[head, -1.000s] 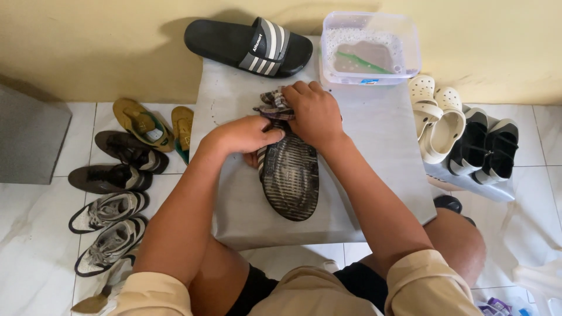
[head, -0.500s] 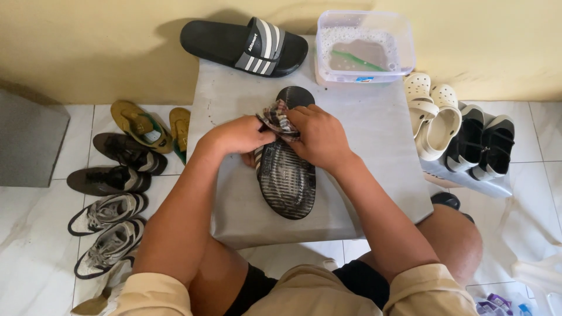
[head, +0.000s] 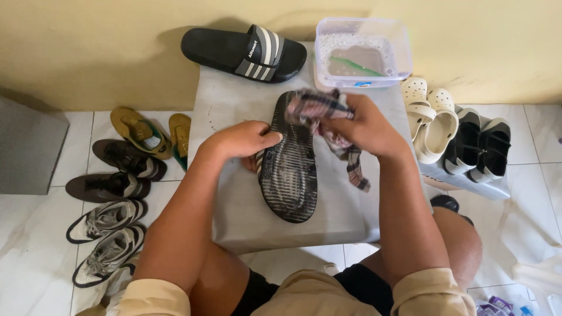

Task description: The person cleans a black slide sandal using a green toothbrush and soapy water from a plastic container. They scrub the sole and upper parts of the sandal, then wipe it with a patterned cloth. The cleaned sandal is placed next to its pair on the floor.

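Your right hand (head: 363,126) covers much of the plaid cloth (head: 328,114), so you see only a crumpled bunch above the knuckles and a loose tail hanging down past the wrist; how the fingertips sit under the fabric cannot be made out. Your left hand (head: 243,139) hides the left edge of the overturned black slide sandal (head: 288,161), and its striped strap shows only as a sliver beneath that hand. The sandal lies sole up near the middle of the grey counter (head: 234,199), toe end toward the wall, its rubber sole ribbed with fine pale grooves and oval in outline. Your left fingers are pressed together, flat against the sole's left rim, thumb tucked beside it; your right fingers are curled shut, pinching the cloth against the upper end of the sole. The cloth is soft woven fabric, checked in dark and light. Behind it stands a clear plastic tub (head: 398,58) of cloudy, sudsy water with a green toothbrush (head: 356,65) lying inside. A second black slide (head: 246,52) rests upright at the counter's far edge. On the tiled floor (head: 35,234), shoes line the left, cut off at the bottom, and cream clogs (head: 430,120) sit to the right.
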